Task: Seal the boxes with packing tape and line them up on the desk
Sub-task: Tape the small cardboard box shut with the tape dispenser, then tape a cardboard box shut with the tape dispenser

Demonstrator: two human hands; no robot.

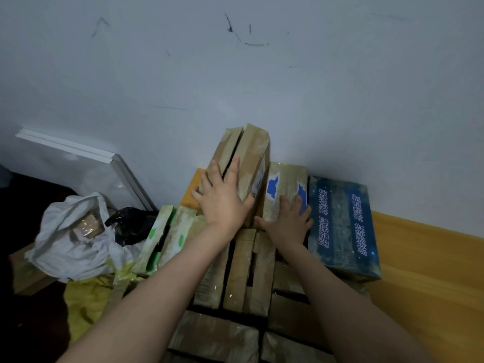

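Note:
A tall brown cardboard box [251, 153] wrapped in clear tape stands tilted on a pile of boxes against the wall, a dark gap running down its top flaps. My left hand [222, 195] lies flat on it with fingers spread. Beside it on the right lies a taped box with blue patches [285, 179]; my right hand [286, 218] rests on its near end, fingers spread. A dark blue printed box [340, 221] lies to the right. More taped brown boxes [248, 271] fill the space under my forearms.
A white crumpled bag [70, 237] holding a small taped parcel and a black bag [131, 224] lie at left. Green-and-white boxes [162, 237] lean beside the pile. A white panel [78, 163] leans on the wall. Yellow desk surface [432, 271] shows at right.

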